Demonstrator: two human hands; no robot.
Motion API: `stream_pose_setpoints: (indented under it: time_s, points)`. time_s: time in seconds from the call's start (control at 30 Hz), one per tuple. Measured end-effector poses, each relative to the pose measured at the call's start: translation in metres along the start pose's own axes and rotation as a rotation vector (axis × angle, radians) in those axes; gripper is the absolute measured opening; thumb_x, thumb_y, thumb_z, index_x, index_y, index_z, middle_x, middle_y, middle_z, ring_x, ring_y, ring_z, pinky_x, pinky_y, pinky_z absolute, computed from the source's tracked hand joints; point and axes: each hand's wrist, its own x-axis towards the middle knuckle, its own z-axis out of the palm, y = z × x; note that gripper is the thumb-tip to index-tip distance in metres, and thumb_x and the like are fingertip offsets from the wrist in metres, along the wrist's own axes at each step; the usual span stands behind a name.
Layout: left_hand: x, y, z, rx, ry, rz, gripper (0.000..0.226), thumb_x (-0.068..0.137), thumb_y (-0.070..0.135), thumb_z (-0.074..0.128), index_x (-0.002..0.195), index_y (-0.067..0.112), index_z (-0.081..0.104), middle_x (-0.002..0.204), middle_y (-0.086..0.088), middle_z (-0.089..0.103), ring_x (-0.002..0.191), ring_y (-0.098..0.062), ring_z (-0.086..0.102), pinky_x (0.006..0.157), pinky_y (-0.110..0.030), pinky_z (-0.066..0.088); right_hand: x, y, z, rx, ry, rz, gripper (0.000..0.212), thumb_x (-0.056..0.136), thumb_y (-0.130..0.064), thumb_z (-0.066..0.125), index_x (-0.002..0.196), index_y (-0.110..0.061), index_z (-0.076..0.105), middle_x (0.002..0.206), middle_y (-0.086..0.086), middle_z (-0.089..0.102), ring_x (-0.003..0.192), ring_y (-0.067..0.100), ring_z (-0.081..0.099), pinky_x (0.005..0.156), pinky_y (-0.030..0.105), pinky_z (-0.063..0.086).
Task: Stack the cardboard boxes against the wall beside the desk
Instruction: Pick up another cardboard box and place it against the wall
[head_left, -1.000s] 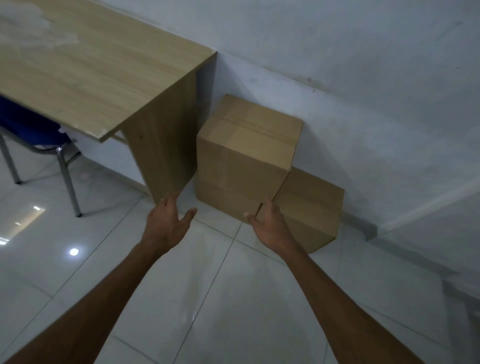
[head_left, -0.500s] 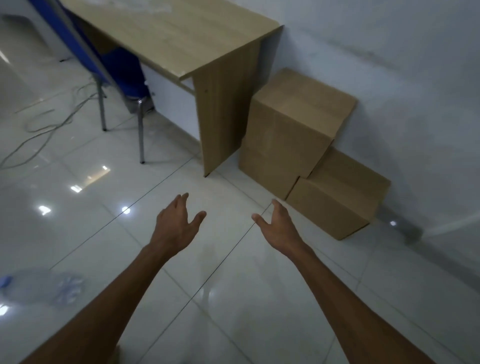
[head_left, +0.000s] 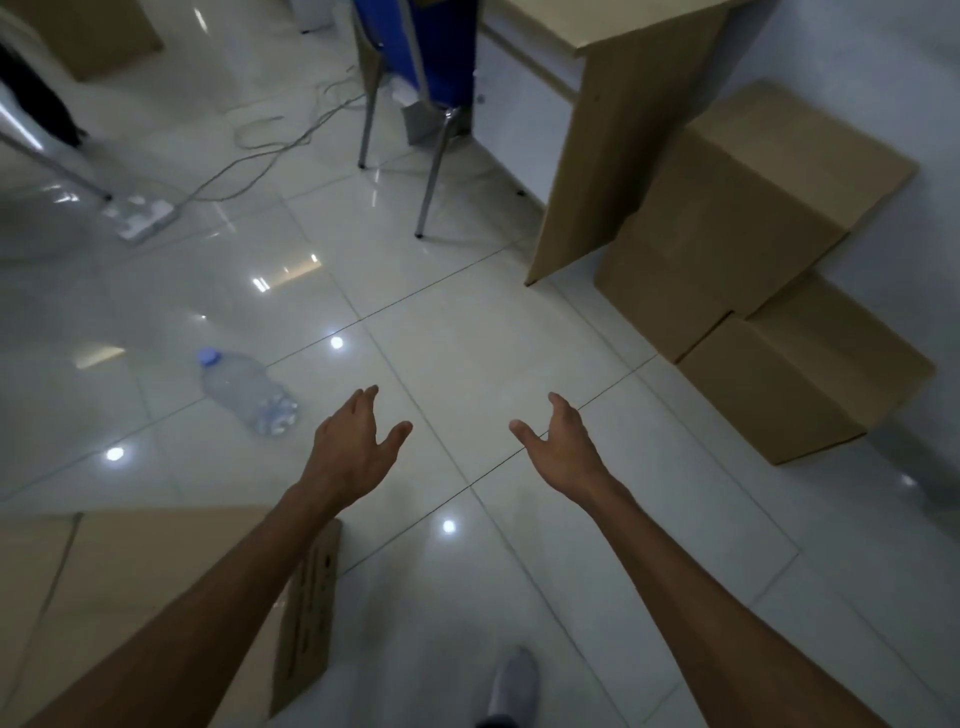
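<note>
Against the wall at the right, beside the wooden desk's side panel (head_left: 587, 156), a large cardboard box (head_left: 748, 197) sits on a lower box (head_left: 654, 306). A smaller box (head_left: 795, 384) stands on the floor to their right. Another cardboard box (head_left: 130, 587) lies on the floor at the lower left, partly under my left forearm. My left hand (head_left: 353, 447) and my right hand (head_left: 561, 452) hover over the bare tiles, both with fingers spread and holding nothing, well short of the stacked boxes.
A plastic water bottle (head_left: 244, 392) lies on the tiles left of my hands. A blue chair (head_left: 421, 67) with metal legs stands by the desk. Cables (head_left: 270, 150) and a white power strip (head_left: 140, 218) trail at the upper left. A further box (head_left: 93, 31) sits far left. My shoe (head_left: 511, 686) shows below.
My view has swung left and away from the stacked boxes. Both hands have drawn back from them and stay empty. The bottle and the lower-left box have come into view.
</note>
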Motion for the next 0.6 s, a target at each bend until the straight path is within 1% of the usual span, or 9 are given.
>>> stream_pose_setpoints:
  time_s: [0.2,0.27,0.37,0.6]
  points:
    - [-0.082,-0.105,-0.023,-0.01,0.051,-0.095,0.075,0.095,0.05,0.048,0.151,0.005,0.024,0.155,-0.013,0.034,0.14,-0.029,0.037,0.113,-0.043,0.031,-0.056,-0.024,0.094,-0.054,-0.063,-0.046,0.081,0.097,-0.046,0.054,0.156,-0.011,0.012,0.162,0.01,0.017,0.148,0.025,0.021,0.117,0.037,0.023]
    - [-0.108,-0.14,-0.027,-0.008,0.069,-0.118,0.075,0.096,0.049,0.048,0.151,0.004,0.024,0.155,-0.014,0.033,0.141,-0.029,0.035,0.113,-0.042,0.03,-0.075,-0.034,0.127,-0.065,-0.079,-0.069,0.081,0.097,-0.046,0.054,0.156,-0.011,0.012,0.162,0.01,0.017,0.148,0.026,0.021,0.117,0.038,0.023]
    - [-0.146,-0.188,-0.032,-0.033,0.08,-0.204,0.075,0.096,0.047,0.048,0.151,0.003,0.023,0.156,-0.015,0.03,0.143,-0.029,0.031,0.115,-0.042,0.028,-0.102,-0.046,0.175,-0.075,-0.102,-0.096,0.081,0.096,-0.046,0.055,0.156,-0.011,0.013,0.161,0.01,0.019,0.147,0.026,0.023,0.117,0.038,0.024]
    - [-0.204,-0.282,-0.034,-0.073,0.071,-0.303,0.075,0.096,0.045,0.05,0.151,0.002,0.022,0.156,-0.016,0.03,0.142,-0.03,0.032,0.114,-0.042,0.028,-0.137,-0.058,0.269,-0.13,-0.173,-0.111,0.081,0.096,-0.047,0.055,0.156,-0.011,0.014,0.161,0.01,0.021,0.147,0.026,0.025,0.118,0.039,0.026]
